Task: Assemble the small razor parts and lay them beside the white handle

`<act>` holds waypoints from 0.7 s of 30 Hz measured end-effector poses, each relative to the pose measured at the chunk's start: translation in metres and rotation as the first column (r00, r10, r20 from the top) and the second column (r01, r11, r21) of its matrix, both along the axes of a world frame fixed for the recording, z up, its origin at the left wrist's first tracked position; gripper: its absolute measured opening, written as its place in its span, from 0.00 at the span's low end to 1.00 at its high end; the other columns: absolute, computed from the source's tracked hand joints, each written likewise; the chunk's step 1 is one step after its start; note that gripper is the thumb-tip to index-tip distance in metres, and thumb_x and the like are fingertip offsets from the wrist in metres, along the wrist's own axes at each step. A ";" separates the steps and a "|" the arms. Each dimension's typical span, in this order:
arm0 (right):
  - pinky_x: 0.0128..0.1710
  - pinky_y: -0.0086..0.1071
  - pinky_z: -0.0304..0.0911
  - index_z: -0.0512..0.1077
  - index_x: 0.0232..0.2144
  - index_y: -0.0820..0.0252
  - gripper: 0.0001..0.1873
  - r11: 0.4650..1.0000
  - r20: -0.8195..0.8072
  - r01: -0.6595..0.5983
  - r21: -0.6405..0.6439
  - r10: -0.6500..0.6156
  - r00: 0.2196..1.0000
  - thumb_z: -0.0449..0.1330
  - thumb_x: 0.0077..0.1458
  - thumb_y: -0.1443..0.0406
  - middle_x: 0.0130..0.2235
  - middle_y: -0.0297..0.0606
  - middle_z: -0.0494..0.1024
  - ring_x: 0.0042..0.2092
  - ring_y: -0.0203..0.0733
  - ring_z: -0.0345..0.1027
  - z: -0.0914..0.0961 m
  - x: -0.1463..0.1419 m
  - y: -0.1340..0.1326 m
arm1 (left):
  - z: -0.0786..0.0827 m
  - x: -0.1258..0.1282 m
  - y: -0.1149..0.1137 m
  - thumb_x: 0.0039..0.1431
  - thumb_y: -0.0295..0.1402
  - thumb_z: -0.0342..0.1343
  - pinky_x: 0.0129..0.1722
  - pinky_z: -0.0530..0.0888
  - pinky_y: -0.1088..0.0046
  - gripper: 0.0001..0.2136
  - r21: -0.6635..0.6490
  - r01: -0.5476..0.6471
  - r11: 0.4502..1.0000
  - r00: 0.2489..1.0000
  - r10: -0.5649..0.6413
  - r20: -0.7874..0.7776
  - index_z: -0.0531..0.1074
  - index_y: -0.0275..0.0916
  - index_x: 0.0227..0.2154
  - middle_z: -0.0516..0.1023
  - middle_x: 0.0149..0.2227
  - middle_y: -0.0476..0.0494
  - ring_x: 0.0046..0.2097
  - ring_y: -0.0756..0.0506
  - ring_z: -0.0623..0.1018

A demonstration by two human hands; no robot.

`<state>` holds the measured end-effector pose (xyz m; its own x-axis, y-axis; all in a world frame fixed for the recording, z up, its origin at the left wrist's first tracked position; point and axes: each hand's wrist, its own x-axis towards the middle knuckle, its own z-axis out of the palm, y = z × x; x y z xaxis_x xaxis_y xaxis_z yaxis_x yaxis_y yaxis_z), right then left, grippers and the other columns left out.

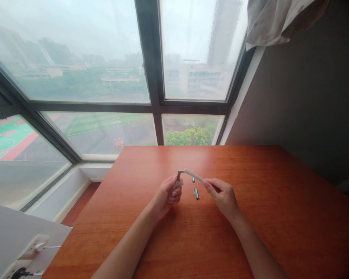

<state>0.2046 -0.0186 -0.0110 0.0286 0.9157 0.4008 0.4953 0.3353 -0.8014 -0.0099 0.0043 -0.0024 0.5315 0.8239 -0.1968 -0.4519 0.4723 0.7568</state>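
Observation:
My left hand [169, 193] is closed around a razor handle [177, 185], held upright with its dark bent neck at the top. Between the thumb and fingers of my right hand [223, 194] is a slim pale stick, perhaps a toothbrush [194, 174], slanting up to the left. Its far end meets or nearly meets the razor's neck; whether they touch I cannot tell. Below the stick, a razor cartridge [196, 193] with a green strip lies on the table. Another cartridge [193, 179] lies just beyond it, partly covered by the stick.
The reddish-brown wooden table [128, 240] spreads under both hands, its far edge near the window frame [157, 108]. At the lower left, a wall socket [35, 247] has plugs and cords beside the table edge. A pale cloth [272, 23] hangs at the upper right.

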 end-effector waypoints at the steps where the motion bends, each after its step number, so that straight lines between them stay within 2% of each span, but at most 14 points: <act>1: 0.25 0.28 0.58 0.79 0.30 0.62 0.19 1.000 0.010 0.002 -0.009 -0.002 1.000 0.55 0.58 0.54 0.24 0.36 0.73 0.26 0.37 0.64 -0.001 0.000 0.000 | 0.000 0.000 0.000 0.58 0.44 0.52 0.15 0.46 0.82 0.13 0.004 -0.012 1.000 1.000 0.012 -0.009 0.65 0.38 0.32 0.52 0.17 0.59 0.16 0.57 0.48; 6: 0.23 0.27 0.53 0.80 0.31 0.63 0.22 0.998 0.007 0.023 -0.051 -0.023 1.000 0.53 0.59 0.54 0.21 0.33 0.68 0.24 0.35 0.59 -0.003 0.000 0.002 | 0.000 0.002 0.001 0.56 0.44 0.54 0.16 0.46 0.81 0.14 0.042 -0.071 0.997 0.996 0.073 -0.056 0.66 0.37 0.31 0.53 0.16 0.58 0.17 0.57 0.49; 11: 0.22 0.26 0.50 0.80 0.33 0.64 0.23 0.998 -0.003 0.013 -0.066 -0.013 1.000 0.53 0.59 0.53 0.19 0.31 0.64 0.23 0.34 0.57 -0.003 0.000 0.002 | 0.000 0.005 0.000 0.53 0.44 0.58 0.18 0.50 0.80 0.15 0.118 -0.166 0.979 0.976 0.180 -0.121 0.69 0.35 0.31 0.57 0.17 0.56 0.19 0.56 0.55; 21: 0.23 0.27 0.52 0.81 0.33 0.64 0.23 0.998 0.019 -0.021 -0.051 0.022 1.000 0.52 0.59 0.53 0.20 0.32 0.67 0.23 0.35 0.58 0.000 -0.002 -0.001 | -0.003 0.005 0.001 0.53 0.44 0.58 0.21 0.54 0.78 0.15 0.182 -0.214 0.960 0.948 0.249 -0.197 0.73 0.35 0.32 0.62 0.19 0.54 0.20 0.54 0.60</act>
